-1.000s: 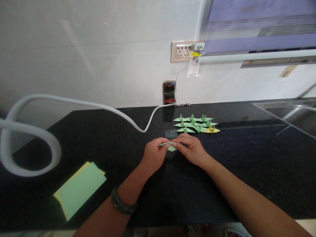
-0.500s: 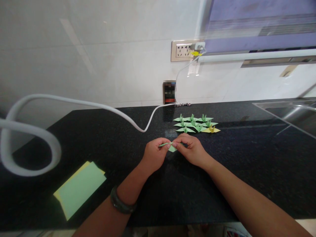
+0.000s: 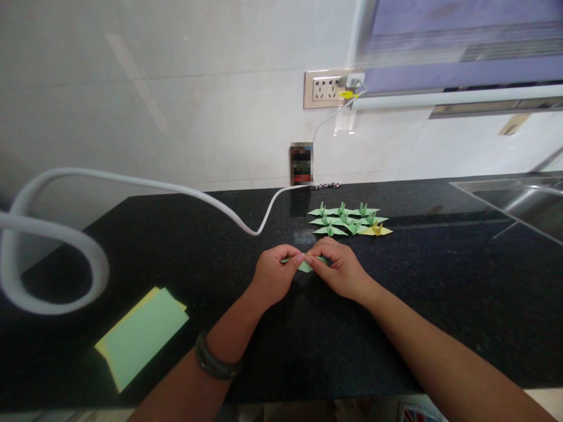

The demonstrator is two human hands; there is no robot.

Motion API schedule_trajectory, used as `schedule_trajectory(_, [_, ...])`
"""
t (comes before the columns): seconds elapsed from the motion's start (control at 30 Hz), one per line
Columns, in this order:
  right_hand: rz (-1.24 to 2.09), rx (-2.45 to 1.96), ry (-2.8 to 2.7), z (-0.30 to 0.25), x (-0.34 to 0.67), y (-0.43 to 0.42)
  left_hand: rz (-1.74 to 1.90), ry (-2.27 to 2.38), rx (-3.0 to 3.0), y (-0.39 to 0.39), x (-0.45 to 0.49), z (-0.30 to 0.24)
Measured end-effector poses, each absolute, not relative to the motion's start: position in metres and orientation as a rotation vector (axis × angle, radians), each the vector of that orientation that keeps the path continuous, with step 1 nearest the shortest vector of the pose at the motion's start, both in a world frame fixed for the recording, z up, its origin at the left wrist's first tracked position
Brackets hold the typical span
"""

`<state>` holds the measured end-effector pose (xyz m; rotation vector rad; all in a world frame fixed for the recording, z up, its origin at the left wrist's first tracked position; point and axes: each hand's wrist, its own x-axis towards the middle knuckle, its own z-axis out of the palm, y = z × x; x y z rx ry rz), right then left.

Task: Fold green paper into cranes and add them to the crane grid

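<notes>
Between my two hands is a small folded piece of green origami paper (image 3: 305,267), mostly covered by the fingers. My left hand (image 3: 276,274) pinches its left side between thumb and forefinger. From the other side my right hand (image 3: 338,265) grips it the same way, the thumb tips almost meeting at the middle. Just beyond the hands, several green paper cranes (image 3: 343,217) stand in rows on the counter. A yellow paper crane (image 3: 378,230) sits at the near right corner of that group.
On the black counter (image 3: 308,351), a stack of green and yellow paper sheets (image 3: 145,334) lies to the left. A thick white cable (image 3: 211,202) loops across the left side. A device with a pixelated screen (image 3: 301,164) leans on the wall. A metal sink (image 3: 528,202) is at right.
My left thumb has shifted right and up towards the middle of the folded paper, so less of the paper shows. The cranes and sheets have stayed put.
</notes>
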<state>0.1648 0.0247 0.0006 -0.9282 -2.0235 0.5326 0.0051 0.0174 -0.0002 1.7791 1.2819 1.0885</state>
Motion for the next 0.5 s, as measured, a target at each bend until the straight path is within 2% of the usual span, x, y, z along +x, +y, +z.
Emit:
schedule_trajectory(0.3, [0.532, -0.938, -1.991, -0.0009, 0.1662, 0.0268, 1.060, 1.158, 1.643, 0.0190, 0.0067, -0.0024])
schedule_trajectory(0.5, [0.591, -0.897, -2.017, -0.0024, 0.1664, 0.0273, 1.075, 1.289, 1.742, 0.0197, 0.0050, -0.0019])
